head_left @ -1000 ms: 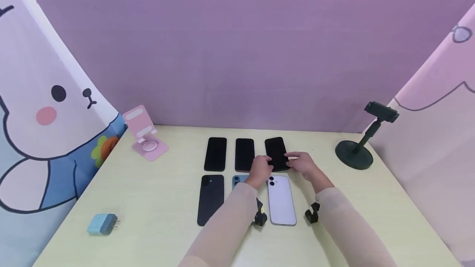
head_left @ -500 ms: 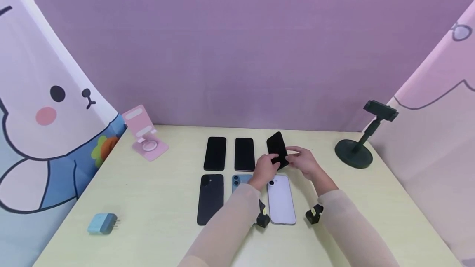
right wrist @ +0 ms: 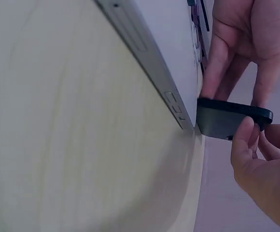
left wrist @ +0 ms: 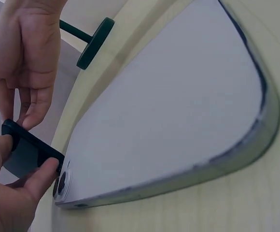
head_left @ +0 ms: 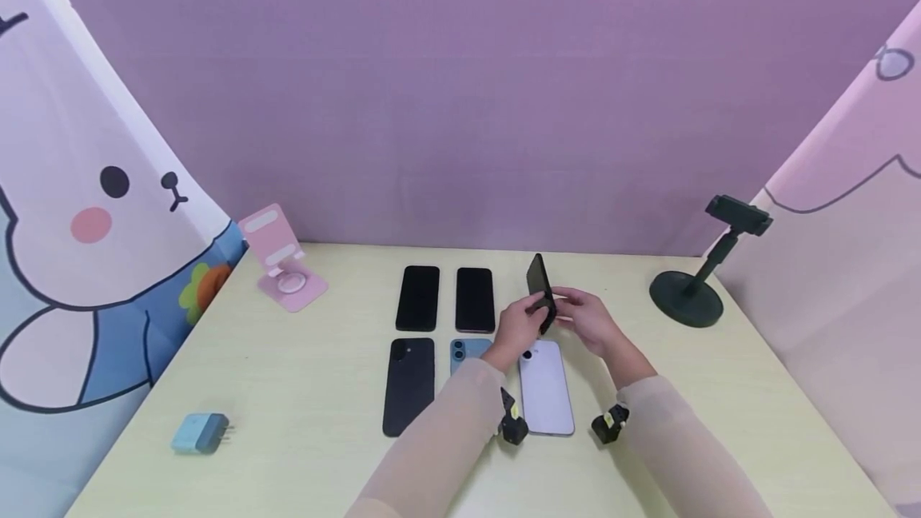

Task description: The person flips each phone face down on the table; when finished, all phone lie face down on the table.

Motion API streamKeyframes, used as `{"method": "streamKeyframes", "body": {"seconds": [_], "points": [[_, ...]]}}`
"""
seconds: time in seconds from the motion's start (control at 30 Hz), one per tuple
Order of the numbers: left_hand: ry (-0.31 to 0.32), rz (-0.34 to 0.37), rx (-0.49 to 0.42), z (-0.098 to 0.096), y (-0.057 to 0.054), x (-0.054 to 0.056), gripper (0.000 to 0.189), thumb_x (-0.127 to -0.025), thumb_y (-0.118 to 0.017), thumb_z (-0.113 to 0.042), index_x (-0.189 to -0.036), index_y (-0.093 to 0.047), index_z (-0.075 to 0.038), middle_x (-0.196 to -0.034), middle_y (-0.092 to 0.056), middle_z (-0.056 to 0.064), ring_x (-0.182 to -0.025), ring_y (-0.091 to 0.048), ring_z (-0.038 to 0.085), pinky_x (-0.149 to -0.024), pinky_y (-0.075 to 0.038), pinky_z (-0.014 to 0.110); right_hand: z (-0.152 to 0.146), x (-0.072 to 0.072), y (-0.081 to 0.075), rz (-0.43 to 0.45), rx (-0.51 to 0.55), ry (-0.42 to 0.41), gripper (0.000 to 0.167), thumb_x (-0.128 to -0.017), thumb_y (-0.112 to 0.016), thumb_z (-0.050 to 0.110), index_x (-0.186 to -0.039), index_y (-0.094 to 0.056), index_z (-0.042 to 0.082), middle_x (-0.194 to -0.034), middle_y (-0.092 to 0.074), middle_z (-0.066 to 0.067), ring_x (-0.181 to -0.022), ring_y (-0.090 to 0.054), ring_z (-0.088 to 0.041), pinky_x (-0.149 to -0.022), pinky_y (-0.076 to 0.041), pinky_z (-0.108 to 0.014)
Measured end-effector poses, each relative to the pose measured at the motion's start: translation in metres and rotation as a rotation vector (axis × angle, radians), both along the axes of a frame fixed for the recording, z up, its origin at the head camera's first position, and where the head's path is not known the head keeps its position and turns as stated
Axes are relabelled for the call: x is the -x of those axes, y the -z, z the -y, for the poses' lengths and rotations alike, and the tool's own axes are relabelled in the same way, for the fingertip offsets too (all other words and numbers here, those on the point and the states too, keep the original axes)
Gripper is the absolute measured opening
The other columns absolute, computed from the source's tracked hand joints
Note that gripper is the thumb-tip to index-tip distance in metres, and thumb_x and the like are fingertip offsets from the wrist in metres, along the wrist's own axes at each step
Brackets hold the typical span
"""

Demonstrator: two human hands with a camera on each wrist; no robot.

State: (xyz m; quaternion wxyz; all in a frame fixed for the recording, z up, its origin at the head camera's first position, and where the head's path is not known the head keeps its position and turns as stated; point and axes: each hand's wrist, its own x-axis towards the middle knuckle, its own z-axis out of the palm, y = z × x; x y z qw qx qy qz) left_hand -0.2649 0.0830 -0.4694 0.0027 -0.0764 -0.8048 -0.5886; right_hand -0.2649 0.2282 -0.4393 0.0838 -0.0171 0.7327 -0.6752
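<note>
A black phone (head_left: 537, 274) is raised at the back of the table, turned nearly edge-on to the head view. My left hand (head_left: 515, 329) pinches its lower end between thumb and fingers. On its other side, my right hand (head_left: 588, 321) also pinches the phone, near a corner, as the right wrist view shows. Below the hands lies a white phone (head_left: 547, 390), back up. A blue phone (head_left: 471, 347) is mostly hidden under my left forearm. Farther left lie a dark phone (head_left: 408, 387) with its back up and two phones with black screens up.
The two screen-up phones are a left one (head_left: 417, 298) and a middle one (head_left: 475, 300). A pink folding stand (head_left: 272, 240) is at the back left, a dark green stand (head_left: 687, 299) at the back right. Near the front left lies a blue plug adapter (head_left: 200, 433).
The black phone, earlier lying almost flat with its screen up, has been lifted and turned onto its edge. Both hands have closed in around it, the left moving slightly right.
</note>
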Motion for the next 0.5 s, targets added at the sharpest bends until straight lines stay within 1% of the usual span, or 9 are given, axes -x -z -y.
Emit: {"method": "streamKeyframes", "body": {"seconds": [0.1,0.17,0.3,0.4,0.5], "points": [[0.009,0.037,-0.099,-0.001,0.0,-0.0003,0.036,-0.098,-0.06,-0.017,-0.134,-0.061,-0.011,-0.093,-0.07,0.006,-0.065,-0.066,0.014,-0.059,-0.052,0.022,-0.0002,-0.0006,0.0006,-0.013,-0.016,0.002,0.042,-0.099,-0.045,-0.005,-0.14,-0.038,-0.014,-0.114,-0.055,-0.021,-0.092,-0.061,-0.011,-0.085,-0.052,-0.029],[0.007,0.042,-0.134,-0.0018,0.0,-0.0002,0.036,-0.098,-0.06,-0.016,-0.133,-0.061,-0.011,-0.096,-0.07,0.006,-0.065,-0.066,0.013,-0.06,-0.053,0.021,-0.0001,-0.001,0.0006,-0.018,-0.019,0.007,0.042,-0.099,-0.045,-0.005,-0.14,-0.039,-0.014,-0.114,-0.055,-0.021,-0.091,-0.061,-0.011,-0.086,-0.052,-0.03],[-0.005,0.045,-0.153,-0.0027,0.0004,0.0001,0.035,-0.098,-0.06,-0.016,-0.133,-0.062,-0.011,-0.096,-0.07,0.006,-0.065,-0.066,0.015,-0.059,-0.052,0.021,0.0012,-0.0016,0.0001,-0.029,-0.018,0.009,0.042,-0.099,-0.045,-0.006,-0.139,-0.039,-0.015,-0.112,-0.056,-0.022,-0.091,-0.061,-0.011,-0.088,-0.051,-0.033],[-0.01,0.036,-0.149,-0.0023,0.0007,-0.0002,0.034,-0.098,-0.061,-0.015,-0.132,-0.063,-0.011,-0.094,-0.07,0.005,-0.066,-0.067,0.017,-0.058,-0.052,0.021,0.0021,-0.0016,0.0003,-0.028,-0.02,0.011,0.042,-0.098,-0.045,-0.006,-0.139,-0.039,-0.015,-0.111,-0.057,-0.021,-0.091,-0.061,-0.012,-0.089,-0.051,-0.034],[-0.009,0.026,-0.143,-0.0016,0.0011,-0.0003,0.034,-0.097,-0.061,-0.015,-0.131,-0.063,-0.011,-0.092,-0.07,0.004,-0.066,-0.066,0.016,-0.058,-0.052,0.02,0.0028,-0.0018,0.0009,-0.023,-0.026,0.015,0.042,-0.098,-0.046,-0.006,-0.138,-0.04,-0.015,-0.11,-0.057,-0.019,-0.09,-0.061,-0.011,-0.089,-0.051,-0.034]]}}
